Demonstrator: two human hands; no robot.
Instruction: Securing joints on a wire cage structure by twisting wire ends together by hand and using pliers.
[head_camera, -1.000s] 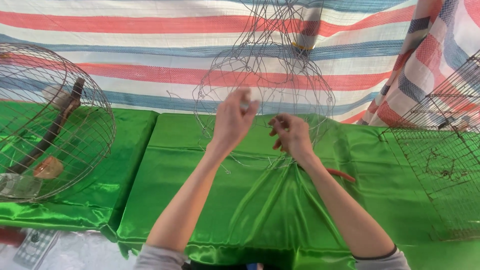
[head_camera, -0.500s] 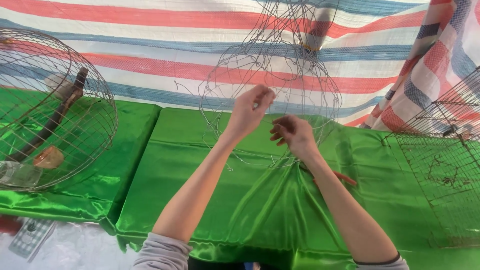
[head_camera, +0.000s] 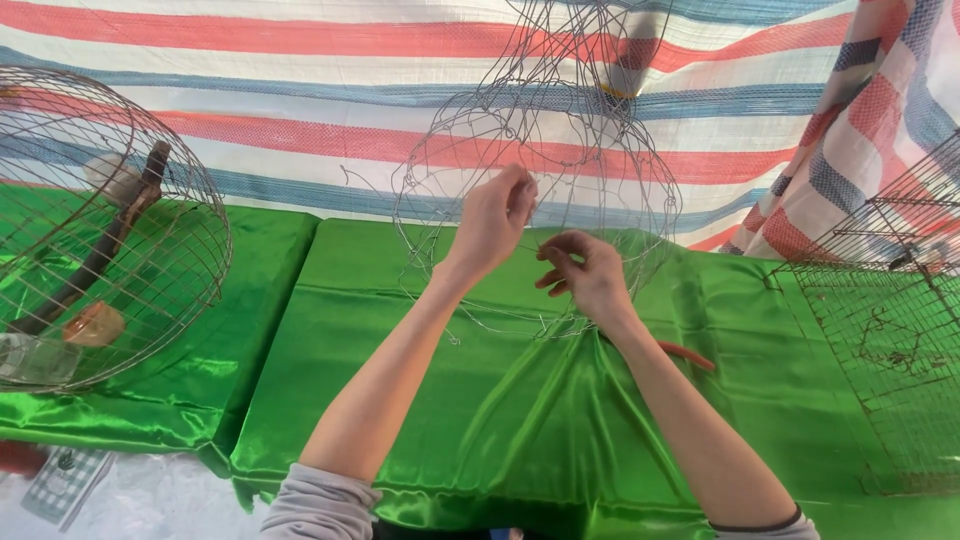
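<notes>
Big striped sheet (head_camera: 300, 120) behind. Shiny green cloth (head_camera: 480, 420) over the table. Round cage (head_camera: 100, 230) far left, flat cage (head_camera: 890, 340) far right. Half-made wire ball (head_camera: 540, 180) standing mid-table. Left hand (head_camera: 492, 218) pinching a wire high on it. Right hand (head_camera: 590, 272) pinching a thin strand low down. Might poke a finger, or slide on slick cloth.

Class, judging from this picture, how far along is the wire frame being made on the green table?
Done: a rounded wire frame stands on the green cloth. In hand: left hand and right hand pinch its thin wires. Left: its mesh is looser and sparser than the finished round cage nearby.
</notes>
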